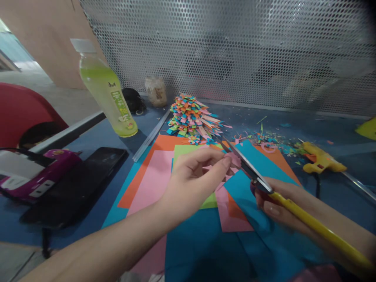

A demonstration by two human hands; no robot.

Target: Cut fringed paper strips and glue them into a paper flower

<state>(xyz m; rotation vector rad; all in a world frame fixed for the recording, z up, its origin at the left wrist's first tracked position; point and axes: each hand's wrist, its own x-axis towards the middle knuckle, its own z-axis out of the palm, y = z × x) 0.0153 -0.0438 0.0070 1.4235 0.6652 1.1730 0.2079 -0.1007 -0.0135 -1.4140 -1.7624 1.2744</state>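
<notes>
My left hand [202,172] pinches a small piece of pink paper [234,159] between thumb and fingertips. Around the yellow-handled scissors [263,183] my right hand [276,199] is closed. Their blades point up and left, parted a little, right beside the pink piece; whether they touch it I cannot tell. Beneath both hands lie overlapping sheets of coloured paper [190,235] in blue, pink, orange and green. Behind them stands a cone of layered, multicoloured paper strips [190,115], with a small paper flower [194,139] at its base.
A bottle of yellow-green drink [108,94], a clear glue stick [151,135], a black phone [76,188] and a purple-and-white power strip [44,172] are at left. Paper scraps [273,141] and a yellow glue gun [323,158] lie at right. A perforated metal panel [235,51] rises behind.
</notes>
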